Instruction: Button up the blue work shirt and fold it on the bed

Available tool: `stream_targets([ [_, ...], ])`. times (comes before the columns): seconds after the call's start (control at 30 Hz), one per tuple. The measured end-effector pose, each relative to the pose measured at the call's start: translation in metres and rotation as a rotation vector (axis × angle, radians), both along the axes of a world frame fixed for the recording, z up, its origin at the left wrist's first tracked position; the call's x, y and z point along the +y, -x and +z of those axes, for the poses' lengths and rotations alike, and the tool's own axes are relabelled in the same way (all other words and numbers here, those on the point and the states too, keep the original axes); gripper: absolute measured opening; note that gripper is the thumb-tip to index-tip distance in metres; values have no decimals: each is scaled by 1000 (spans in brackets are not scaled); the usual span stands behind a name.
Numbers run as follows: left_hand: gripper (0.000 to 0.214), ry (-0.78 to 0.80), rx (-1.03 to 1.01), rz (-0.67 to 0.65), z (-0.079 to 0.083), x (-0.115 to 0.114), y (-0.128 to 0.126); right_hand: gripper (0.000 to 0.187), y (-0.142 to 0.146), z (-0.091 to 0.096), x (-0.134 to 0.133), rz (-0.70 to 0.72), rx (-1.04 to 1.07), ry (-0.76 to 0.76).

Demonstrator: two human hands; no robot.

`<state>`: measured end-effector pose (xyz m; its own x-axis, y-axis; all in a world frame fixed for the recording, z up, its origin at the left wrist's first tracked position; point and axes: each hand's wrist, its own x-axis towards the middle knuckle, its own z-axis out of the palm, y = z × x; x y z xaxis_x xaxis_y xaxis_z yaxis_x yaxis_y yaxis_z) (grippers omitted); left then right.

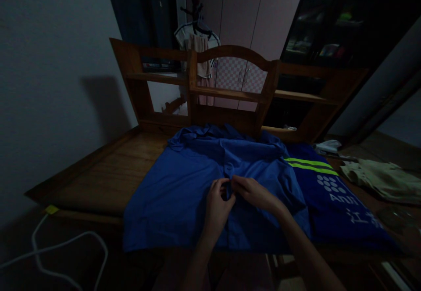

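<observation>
A blue shirt (177,190) lies spread on the wooden desk, its collar end toward the desk's back. Down its middle runs the front placket, with a button (228,167) showing just above my hands. My left hand (219,201) pinches the placket edge, thumb and fingers curved round it. Close against it on the right, my right hand (251,191) has its fingertips pressed together on the same placket. Whatever small part lies between the fingertips is hidden.
A darker blue garment (338,203) with yellow-green stripes and white lettering lies to the right. Beyond it is a pale cloth (381,179). A wooden shelf rack (230,92) rises at the back. A white cable (69,240) loops at the lower left, beside the desk (108,177).
</observation>
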<state>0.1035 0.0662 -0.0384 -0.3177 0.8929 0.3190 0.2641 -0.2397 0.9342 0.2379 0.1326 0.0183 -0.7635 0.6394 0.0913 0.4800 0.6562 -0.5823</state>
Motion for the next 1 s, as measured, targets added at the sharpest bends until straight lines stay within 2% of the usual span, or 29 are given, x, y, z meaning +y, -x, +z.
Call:
stream_targets([
  [0.13,19,8,-4,35,-1,0,1,17,2,-1,-2,-12,-22,-75],
  [0.4,19,30,67,71,-2,1,2,18,2,-1,-2,7,-84,-119],
  [0.73,17,52,117,136,-2,-3,1,13,2,2,2,5,-78,-55],
  [1.0,10,58,57,77,1,-3,5,13,3,0,5,-22,-72,8],
])
